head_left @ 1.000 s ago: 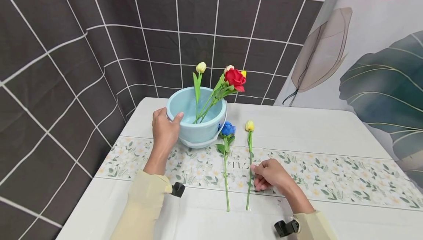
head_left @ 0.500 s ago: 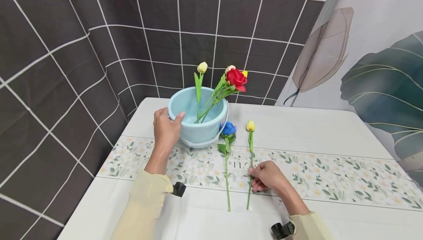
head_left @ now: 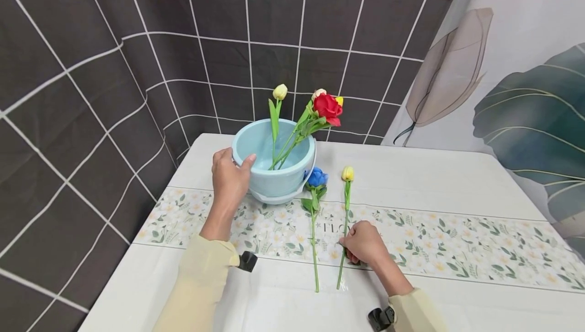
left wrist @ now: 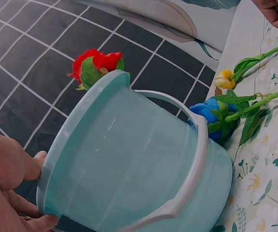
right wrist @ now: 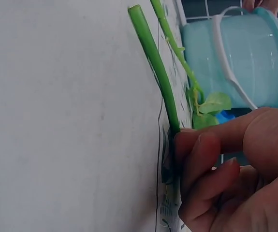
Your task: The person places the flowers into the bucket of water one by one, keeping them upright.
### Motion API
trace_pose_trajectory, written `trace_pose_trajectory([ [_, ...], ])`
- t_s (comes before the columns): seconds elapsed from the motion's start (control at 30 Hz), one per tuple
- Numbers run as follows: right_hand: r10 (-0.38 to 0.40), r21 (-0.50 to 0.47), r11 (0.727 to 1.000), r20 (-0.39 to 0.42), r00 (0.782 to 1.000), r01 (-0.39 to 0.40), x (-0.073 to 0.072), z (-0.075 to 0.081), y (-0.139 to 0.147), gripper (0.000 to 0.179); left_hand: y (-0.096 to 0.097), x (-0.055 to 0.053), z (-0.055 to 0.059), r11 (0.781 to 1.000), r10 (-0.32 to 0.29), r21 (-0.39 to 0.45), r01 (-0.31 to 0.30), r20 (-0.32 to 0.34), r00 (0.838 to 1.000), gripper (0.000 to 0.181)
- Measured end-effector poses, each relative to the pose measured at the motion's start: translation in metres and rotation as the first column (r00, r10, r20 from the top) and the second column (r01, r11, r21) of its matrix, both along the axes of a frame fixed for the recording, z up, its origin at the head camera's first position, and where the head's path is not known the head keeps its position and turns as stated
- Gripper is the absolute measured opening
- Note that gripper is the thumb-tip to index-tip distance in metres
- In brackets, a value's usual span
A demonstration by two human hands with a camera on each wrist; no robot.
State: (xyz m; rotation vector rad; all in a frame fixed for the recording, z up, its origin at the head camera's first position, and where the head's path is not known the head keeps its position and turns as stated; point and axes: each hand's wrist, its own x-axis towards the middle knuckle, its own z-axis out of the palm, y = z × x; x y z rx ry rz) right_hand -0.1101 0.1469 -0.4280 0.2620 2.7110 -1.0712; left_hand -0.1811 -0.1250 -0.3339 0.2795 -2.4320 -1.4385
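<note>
My left hand [head_left: 230,177] grips the near left rim of a light blue bucket [head_left: 276,185], thumb over the inside edge. Standing in the bucket are a red rose [head_left: 327,108], a pale yellow tulip [head_left: 280,92] and other blooms partly behind the rose. A yellow tulip [head_left: 348,173] lies on the table with its head pointing away. My right hand [head_left: 363,243] pinches its stem about midway, and in the right wrist view the lower green stem [right wrist: 155,63] sticks out past the fingertips. Left of it lies a blue flower [head_left: 317,177], its head beside the bucket.
The white table [head_left: 434,179] has a printed floral band [head_left: 457,245] across it. A dark grid-patterned curtain [head_left: 160,68] hangs behind and to the left, a leaf-print sheet [head_left: 502,119] at right. The bucket's pale handle [left wrist: 199,145] hangs down its side.
My right hand has moved a little left and closed onto the yellow tulip's stem, whose lower end has shifted slightly left. My left hand and the bucket hold still.
</note>
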Motion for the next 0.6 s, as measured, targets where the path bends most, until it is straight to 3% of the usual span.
trace_pose_trajectory([
  [0.37, -0.022, 0.042, 0.999, -0.014, 1.0, 0.022, 0.0025, 0.0012, 0.0007, 0.031, 0.0006, 0.0011, -0.0004, 1.0, 0.0, -0.005, 0.0, 0.012, 1.0, 0.062],
  [0.5, -0.055, -0.008, 0.998, -0.037, 0.998, 0.055, 0.0029, 0.0021, 0.0013, 0.031, 0.0004, 0.0012, -0.0001, 1.0, -0.002, -0.002, 0.002, 0.011, 1.0, 0.062],
  [0.6, -0.092, -0.102, 0.991, -0.034, 0.995, 0.088, 0.0023, 0.0018, 0.0023, 0.029, 0.0002, 0.0013, 0.0001, 1.0, 0.0, -0.002, 0.0, 0.012, 1.0, 0.062],
])
